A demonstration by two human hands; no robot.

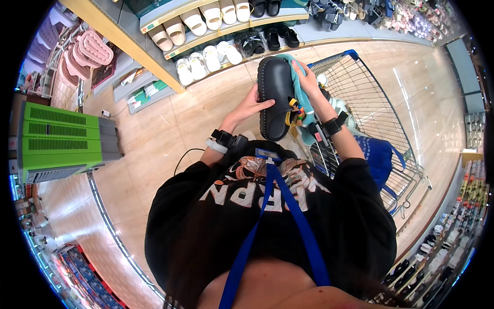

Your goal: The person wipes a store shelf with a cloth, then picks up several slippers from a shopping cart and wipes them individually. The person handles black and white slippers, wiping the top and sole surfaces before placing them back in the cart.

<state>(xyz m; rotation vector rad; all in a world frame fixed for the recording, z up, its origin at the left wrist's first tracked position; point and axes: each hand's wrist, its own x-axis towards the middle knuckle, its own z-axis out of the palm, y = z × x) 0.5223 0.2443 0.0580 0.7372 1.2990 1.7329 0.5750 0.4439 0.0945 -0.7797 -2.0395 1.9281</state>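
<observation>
A black clog (274,89) with a studded edge is held up in front of my chest, its long side towards me. My left hand (251,106) grips its left edge, the thumb lying over the top. My right hand (307,79) presses a teal cloth (296,79) against the clog's right side; the palm side is hidden. A strap with yellow and coloured beads (296,110) sits at the clog's opening. The cloth hangs down below my right hand, over the near corner of the shopping cart.
A wire shopping cart (380,104) stands to the right, with a blue bag (372,158) at its side. Shelves ahead bear white slippers (211,58) and beige slippers (193,21). Pink slippers (92,48) hang at the left, beyond a green air cooler (58,133).
</observation>
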